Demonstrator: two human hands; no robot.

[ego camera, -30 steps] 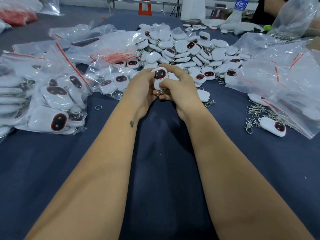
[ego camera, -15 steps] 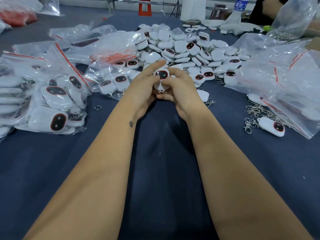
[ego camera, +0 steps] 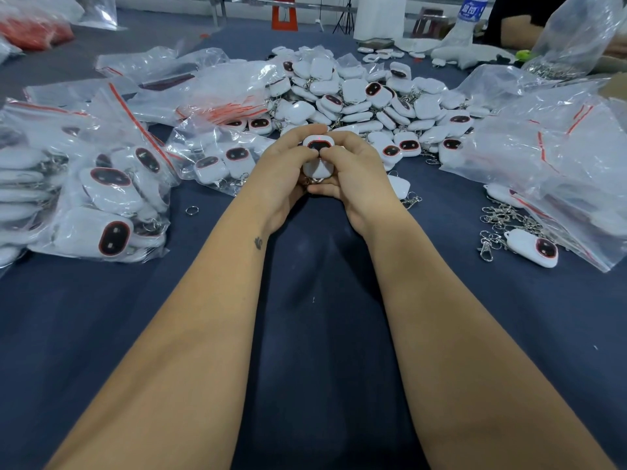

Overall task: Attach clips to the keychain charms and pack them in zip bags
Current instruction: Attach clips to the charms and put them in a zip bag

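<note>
A white keychain charm (ego camera: 317,157) with a dark red-rimmed face is held upright between both hands above the dark blue table. My left hand (ego camera: 281,171) curls round its left side. My right hand (ego camera: 356,171) grips its right side, thumb pressed on the face. A bit of metal shows under the charm, mostly hidden by my fingers. A big pile of loose charms (ego camera: 366,96) lies just behind. Metal clips (ego camera: 502,218) lie heaped at the right beside a single charm (ego camera: 532,247).
Filled zip bags (ego camera: 101,184) are stacked at the left, with more (ego camera: 220,154) in the middle. Large clear bags (ego camera: 549,154) cover the right side. A loose ring (ego camera: 191,210) lies on the cloth. Another person's arm (ego camera: 519,28) and a water bottle (ego camera: 470,11) are at the far right.
My left fingers, stretched out half a second ago, have curled back round the charm. My right thumb now presses its face. The charm stays in the same place.
</note>
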